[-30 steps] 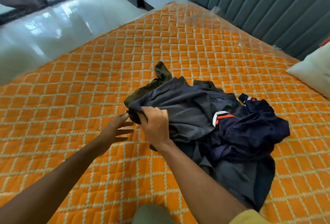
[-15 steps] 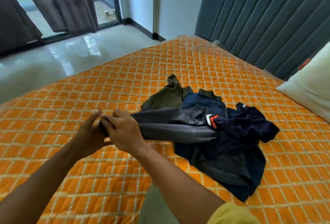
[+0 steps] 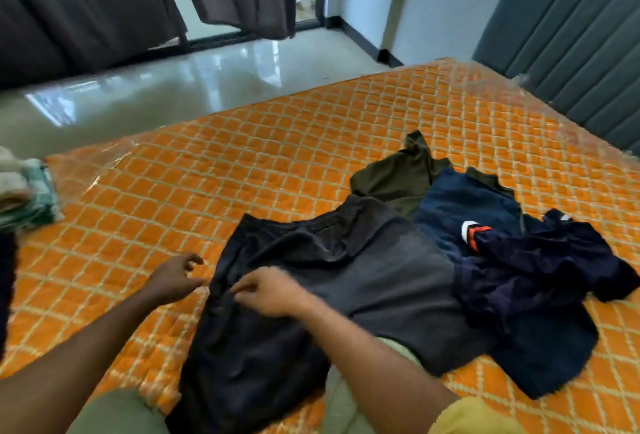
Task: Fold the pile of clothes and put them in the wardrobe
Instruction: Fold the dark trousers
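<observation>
- The dark grey garment (image 3: 363,278) lies spread on the orange quilt (image 3: 242,174), its near end over the person's lap
- The right hand (image 3: 273,291) pinches its left edge with curled fingers
- The left hand (image 3: 173,278) hovers just beside that edge, loosely curled, holding nothing
- The rest of the pile (image 3: 502,253), navy, blue and olive, lies beyond on the right, touching the grey garment

no text, label or number can be read anywhere.
</observation>
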